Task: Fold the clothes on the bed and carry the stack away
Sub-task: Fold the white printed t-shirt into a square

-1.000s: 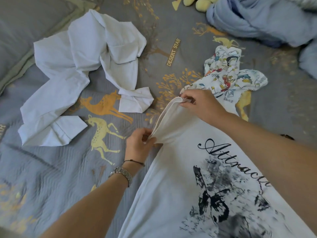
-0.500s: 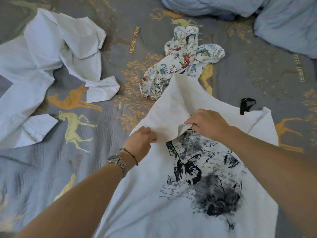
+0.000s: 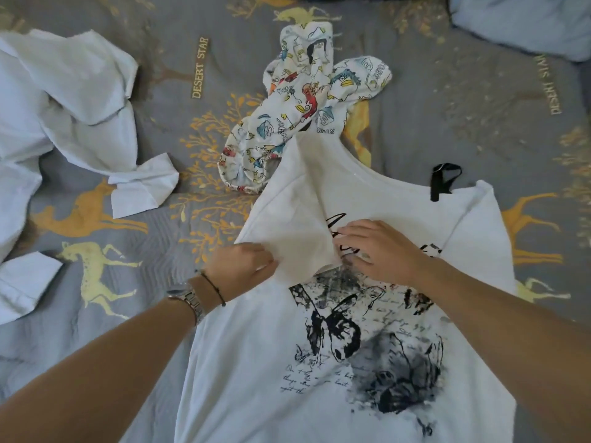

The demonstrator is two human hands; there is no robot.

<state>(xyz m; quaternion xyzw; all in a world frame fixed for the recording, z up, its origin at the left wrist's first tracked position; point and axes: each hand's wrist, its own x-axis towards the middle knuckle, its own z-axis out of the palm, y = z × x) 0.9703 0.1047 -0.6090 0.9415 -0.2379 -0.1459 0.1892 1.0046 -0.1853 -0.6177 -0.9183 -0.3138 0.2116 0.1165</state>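
A: How far along does the folding look?

B: Barely begun, I'd judge. The white cotton T-shirt with the black butterfly print (image 3: 345,346) lies spread flat, print up, on the grey quilted bedspread with gold deer (image 3: 96,314). Only its left sleeve (image 3: 297,219) is turned in over the chest, covering part of the black script lettering. The other sleeve is flat and the body is unfolded.

A: And the hands?

B: The left hand (image 3: 240,266) pinches the lower edge of that folded sleeve, fingers curled on the cloth. The right hand (image 3: 380,251) lies on the shirt just beside the sleeve's inner edge, fingers fairly straight, pressing rather than gripping, as far as I can tell.

A: What's left?

B: Nearly everything. The crumpled pale white shirt (image 3: 64,123) sits well apart on the left, unfolded. The small white garment with coloured cartoon print (image 3: 303,100) is bunched just beyond the T-shirt's neckline, touching the turned-in sleeve. There are light blue fabrics (image 3: 518,24) in the far right corner; I can't tell whether they are clothes or bedding. No stack exists, so carrying away is a long way off.

A: Which way does the T-shirt point?

B: Collar away from the person, hem toward them and out of view. Its long axis runs near to far, leaning slightly rightward at the top.
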